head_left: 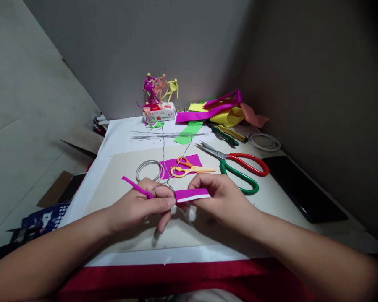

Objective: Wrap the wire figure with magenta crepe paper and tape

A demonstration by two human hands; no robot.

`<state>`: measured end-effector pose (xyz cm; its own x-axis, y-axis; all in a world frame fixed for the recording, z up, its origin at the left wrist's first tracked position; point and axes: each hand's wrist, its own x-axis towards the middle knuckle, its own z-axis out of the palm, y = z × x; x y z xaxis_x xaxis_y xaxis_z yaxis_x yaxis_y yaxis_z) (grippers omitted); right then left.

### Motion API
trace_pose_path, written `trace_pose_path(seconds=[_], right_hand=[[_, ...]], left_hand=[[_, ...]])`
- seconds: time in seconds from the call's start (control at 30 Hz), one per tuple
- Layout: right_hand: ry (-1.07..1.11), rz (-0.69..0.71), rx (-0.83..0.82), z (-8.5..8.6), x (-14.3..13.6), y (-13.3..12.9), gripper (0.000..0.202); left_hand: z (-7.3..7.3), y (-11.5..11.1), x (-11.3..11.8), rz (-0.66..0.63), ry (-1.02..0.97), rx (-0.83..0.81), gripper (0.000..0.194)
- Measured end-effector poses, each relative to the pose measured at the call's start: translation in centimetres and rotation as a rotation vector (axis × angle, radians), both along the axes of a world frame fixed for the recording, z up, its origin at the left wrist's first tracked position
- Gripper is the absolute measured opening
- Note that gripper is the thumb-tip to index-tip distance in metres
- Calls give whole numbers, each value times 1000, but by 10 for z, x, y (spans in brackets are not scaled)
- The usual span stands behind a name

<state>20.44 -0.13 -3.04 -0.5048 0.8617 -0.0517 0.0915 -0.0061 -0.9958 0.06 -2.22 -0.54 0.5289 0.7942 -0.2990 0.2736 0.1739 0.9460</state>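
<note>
Pinched in my left hand [148,201] is a twisted wire frame [168,183], its two long legs pointing away from me. One arm of the frame is wrapped in purple paper [132,184] and sticks out to the left. My right hand [219,193] grips a purple paper strip [190,194] with a white lower edge. The strip's left end meets my left fingertips at the wire. Just beyond my hands, orange-yellow scissors [192,169] rest on a flat purple piece [193,160], beside a coil of pale wire [149,171].
Large scissors [244,157] with red and green handles lie right of my hands, near a black phone [304,186]. Behind are pliers [225,136], a white coil [264,141], thin wires [145,136], coloured paper strips [227,110] and small paper figures [160,88] on a box [164,112].
</note>
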Motion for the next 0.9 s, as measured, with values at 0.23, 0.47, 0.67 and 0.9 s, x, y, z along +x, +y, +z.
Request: trace_pose_path(seconds=[0.23,0.47,0.67,0.9], right_hand=[[-20,69,-156,-3,-1,1,9],[43,165,-212,-4,-1,1,19],[-12,110,-242,-8,1,3,22],[-50,115,-258,-7,2,7,23]], left_hand=[[4,-4,8,-27,231,244,23],[7,-11,13,-18,453,426,26],[1,-13,15,136,570,690,22],[-6,-13,12,198,557,881,57]])
